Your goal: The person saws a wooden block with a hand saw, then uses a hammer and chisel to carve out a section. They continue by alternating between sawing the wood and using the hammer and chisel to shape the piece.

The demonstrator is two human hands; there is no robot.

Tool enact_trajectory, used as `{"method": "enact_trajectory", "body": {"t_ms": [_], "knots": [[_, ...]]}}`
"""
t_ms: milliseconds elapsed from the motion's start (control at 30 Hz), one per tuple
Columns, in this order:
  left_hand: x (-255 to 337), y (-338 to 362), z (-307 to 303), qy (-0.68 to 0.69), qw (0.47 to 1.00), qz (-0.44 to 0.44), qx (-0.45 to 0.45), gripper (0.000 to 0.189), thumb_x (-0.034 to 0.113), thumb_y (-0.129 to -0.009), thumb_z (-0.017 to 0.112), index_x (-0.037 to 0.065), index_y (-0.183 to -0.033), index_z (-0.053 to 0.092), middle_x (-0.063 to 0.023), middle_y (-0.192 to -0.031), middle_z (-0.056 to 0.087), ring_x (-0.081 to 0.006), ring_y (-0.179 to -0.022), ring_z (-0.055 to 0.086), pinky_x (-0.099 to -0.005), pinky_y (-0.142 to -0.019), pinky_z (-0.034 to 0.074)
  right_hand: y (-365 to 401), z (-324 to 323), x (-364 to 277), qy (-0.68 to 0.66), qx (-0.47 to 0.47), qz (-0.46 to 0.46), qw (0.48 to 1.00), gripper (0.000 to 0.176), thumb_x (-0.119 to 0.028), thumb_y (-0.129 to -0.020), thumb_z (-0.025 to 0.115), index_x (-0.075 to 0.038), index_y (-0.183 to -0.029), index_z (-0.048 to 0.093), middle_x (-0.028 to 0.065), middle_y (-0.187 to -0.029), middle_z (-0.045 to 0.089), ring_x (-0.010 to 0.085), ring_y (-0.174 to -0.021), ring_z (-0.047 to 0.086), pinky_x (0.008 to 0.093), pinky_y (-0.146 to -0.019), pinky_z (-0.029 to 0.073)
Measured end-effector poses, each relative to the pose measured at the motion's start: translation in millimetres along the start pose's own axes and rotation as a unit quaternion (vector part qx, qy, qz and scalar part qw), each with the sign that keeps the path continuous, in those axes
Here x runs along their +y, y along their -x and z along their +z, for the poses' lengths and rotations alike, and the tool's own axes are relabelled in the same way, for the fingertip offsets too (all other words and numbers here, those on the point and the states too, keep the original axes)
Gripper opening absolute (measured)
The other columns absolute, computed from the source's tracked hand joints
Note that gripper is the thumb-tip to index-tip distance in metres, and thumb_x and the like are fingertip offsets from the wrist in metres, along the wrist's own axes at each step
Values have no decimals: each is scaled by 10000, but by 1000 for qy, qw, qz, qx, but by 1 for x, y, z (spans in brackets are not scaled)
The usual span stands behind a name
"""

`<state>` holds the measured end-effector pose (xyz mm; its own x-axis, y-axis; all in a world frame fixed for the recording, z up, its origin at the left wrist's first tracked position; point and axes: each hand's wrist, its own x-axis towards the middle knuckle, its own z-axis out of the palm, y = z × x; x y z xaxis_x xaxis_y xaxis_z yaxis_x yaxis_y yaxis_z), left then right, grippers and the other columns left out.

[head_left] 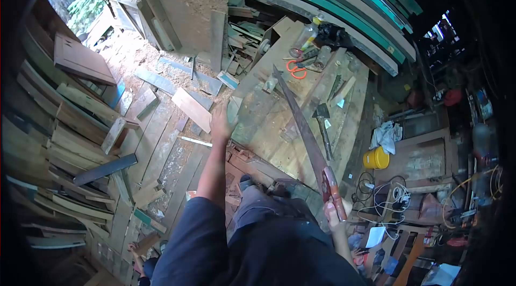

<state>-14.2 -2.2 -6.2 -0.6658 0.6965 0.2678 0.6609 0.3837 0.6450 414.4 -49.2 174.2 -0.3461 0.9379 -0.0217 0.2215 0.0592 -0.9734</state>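
My right hand (334, 212) grips the reddish handle of a long hand saw (302, 124). Its blade lies flat across the wooden workbench (269, 119), pointing away toward the back. My left hand (221, 123) rests on the bench's left edge, fingers curled over a pale plank there. A hatchet (323, 119) lies on the bench just right of the blade. Orange-handled pliers (295, 70) and a few bottles (304, 38) sit at the far end.
Boards and offcuts litter the floor at left, with planks stacked along the left wall. Green-edged boards (349, 6) lean behind the bench. A yellow bucket (375, 158), cables and tools crowd the right side. My knee is raised against the bench's near end.
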Motion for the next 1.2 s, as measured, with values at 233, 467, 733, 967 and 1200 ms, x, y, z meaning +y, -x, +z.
{"method": "enact_trajectory", "body": {"t_ms": [233,467,733,967,1200], "knots": [[8,0,-4,-4,999,-30,-17,720,215,-703,787,150,-1356,490,-95,-1248,585,-294,-1174,533,-432,-953,445,-23,-46,-59,277,57,-201,938,242,-270,-732,711,-57,-680,610,55,-551,522,206,-451,515,323,-472,382],[16,-3,-20,-33,976,88,-199,773,146,-663,779,228,-1374,486,-102,-1238,606,-301,-1206,530,-494,-1007,391,-54,-143,-134,254,-1,-212,944,381,-362,-665,776,-2,-706,659,49,-581,603,153,-496,572,271,-518,400],[14,-10,-50,-54,952,129,-271,875,111,-672,683,293,-1475,391,-137,-1408,503,-313,-1310,458,-538,-1099,281,-90,-195,-155,237,-90,-245,936,513,-481,-739,748,17,-666,650,70,-564,628,151,-482,603,256,-527,469],[-8,-1,-13,-96,948,-281,-113,1069,667,-738,700,90,-1521,255,-259,-1325,507,-435,-1281,412,-544,-1060,289,-95,-215,-115,186,-101,-223,951,561,-540,-760,725,-4,-628,621,43,-505,587,128,-457,585,250,-507,463],[-4,-16,-41,-78,981,-165,-60,1131,444,-578,911,100,-1478,320,-245,-1157,560,-401,-1123,515,-459,-953,449,-48,-276,-127,356,-107,-71,925,548,-595,-734,691,-64,-613,626,31,-594,612,184,-567,568,328,-721,376]]}}
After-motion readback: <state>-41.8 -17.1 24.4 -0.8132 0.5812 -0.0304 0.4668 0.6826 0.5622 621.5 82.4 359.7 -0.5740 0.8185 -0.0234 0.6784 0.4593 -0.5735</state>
